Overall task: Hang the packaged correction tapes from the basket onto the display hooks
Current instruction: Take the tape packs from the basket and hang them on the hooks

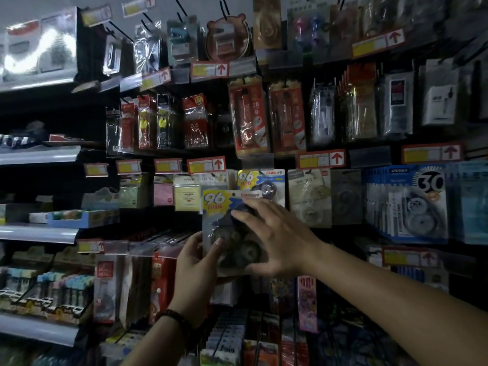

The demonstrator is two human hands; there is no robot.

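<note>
Tape pack (pixel 224 228): one, upright, held close before the display. Left hand (pixel 196 262): grips the pack's lower left edge, thumb on its front; bracelet (pixel 174 319) at the wrist. Right hand (pixel 277 239): fingers spread flat over the front, thumb at the lower edge. Behind, just above: matching hung pack (pixel 260 182); price tag (pixel 206 164).

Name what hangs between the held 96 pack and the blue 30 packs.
Head view: a hung 96 pack, pale clear-fronted packs, then dim grey packs. The right hand, spread over the held 96 pack, crosses the lower stretch.
</note>
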